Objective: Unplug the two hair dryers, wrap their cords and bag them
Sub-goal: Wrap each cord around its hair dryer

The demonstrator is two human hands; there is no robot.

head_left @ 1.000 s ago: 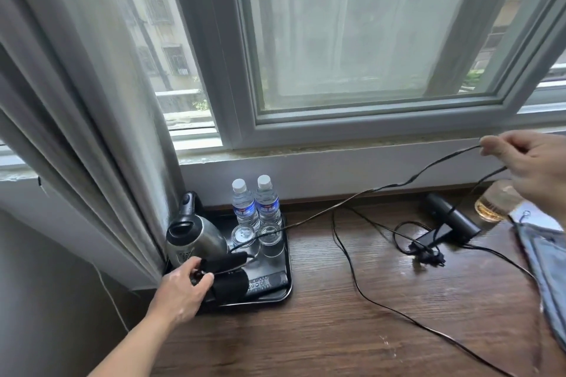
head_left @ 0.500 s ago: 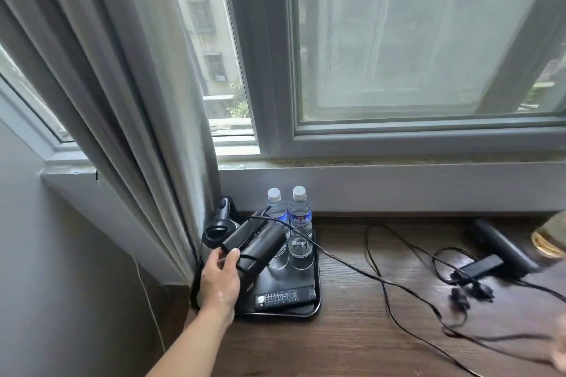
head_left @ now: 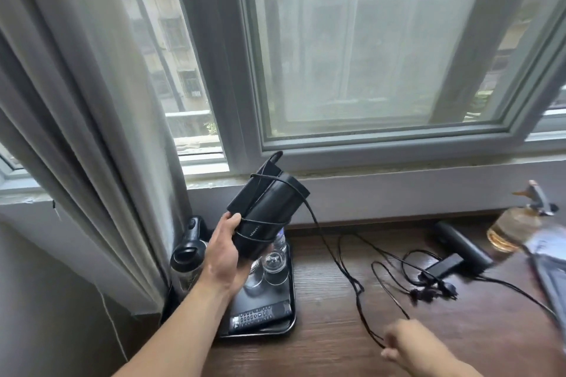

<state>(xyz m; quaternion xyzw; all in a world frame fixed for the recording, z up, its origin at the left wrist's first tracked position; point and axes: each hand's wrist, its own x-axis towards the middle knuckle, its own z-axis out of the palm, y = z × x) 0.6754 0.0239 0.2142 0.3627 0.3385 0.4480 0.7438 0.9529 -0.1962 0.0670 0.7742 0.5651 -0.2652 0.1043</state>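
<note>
Lifted clear of tray (head_left: 291, 291) since earlier frame: folded hair dryer (head_left: 265, 219), clamped in left hand (head_left: 222, 257), long axis tilted up-right. Cord (head_left: 343, 269) trails down-right to right hand (head_left: 407, 343), pinching it low over bench (head_left: 337, 355). Second hair dryer (head_left: 462, 246) lying far right.

Dryer (head_left: 266, 217) in my left hand (head_left: 222, 257): matte black, small pale lettering on the barrel. Its cord (head_left: 337, 257): black. Second dryer (head_left: 459, 246): black, with a black plug (head_left: 433, 292). Worktop (head_left: 337, 346): dark brown wood grain. Tray (head_left: 292, 278): black; remote (head_left: 260, 314) on it black with pale buttons. Kettle (head_left: 187, 254): black lid and handle. Curtain (head_left: 76, 101): plain grey. Window frame (head_left: 382, 144): pale grey. Bottle (head_left: 511, 226): clear, amber liquid at the base.
</note>
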